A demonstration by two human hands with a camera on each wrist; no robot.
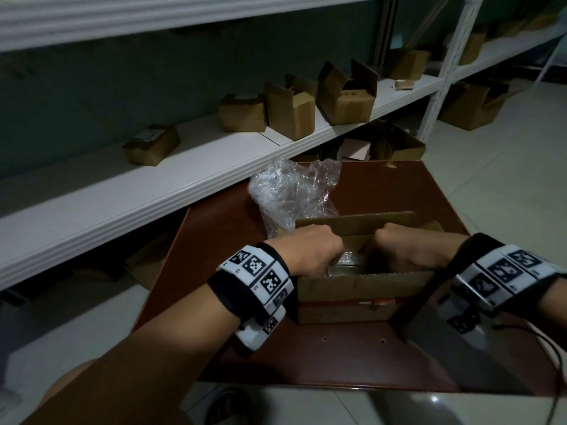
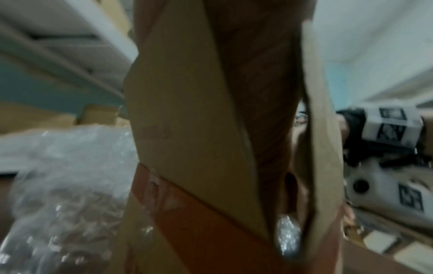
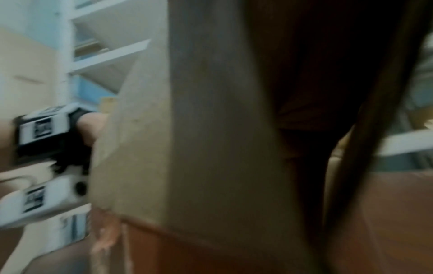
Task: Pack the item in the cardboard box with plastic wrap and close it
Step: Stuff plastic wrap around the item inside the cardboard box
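Hands, left point(image 1: 310, 250) and right point(image 1: 408, 251), reach inside cardboard box point(image 1: 362, 289); grip hidden, no writing legible.

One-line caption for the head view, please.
Both hands, left and right, reach into an open cardboard box; crumpled plastic wrap lies behind.

No text can be read: the white wrist bands point(image 1: 260, 273) carry only black square marker patterns, and the label on a small brown cardboard box point(image 1: 152, 144) is blurred.
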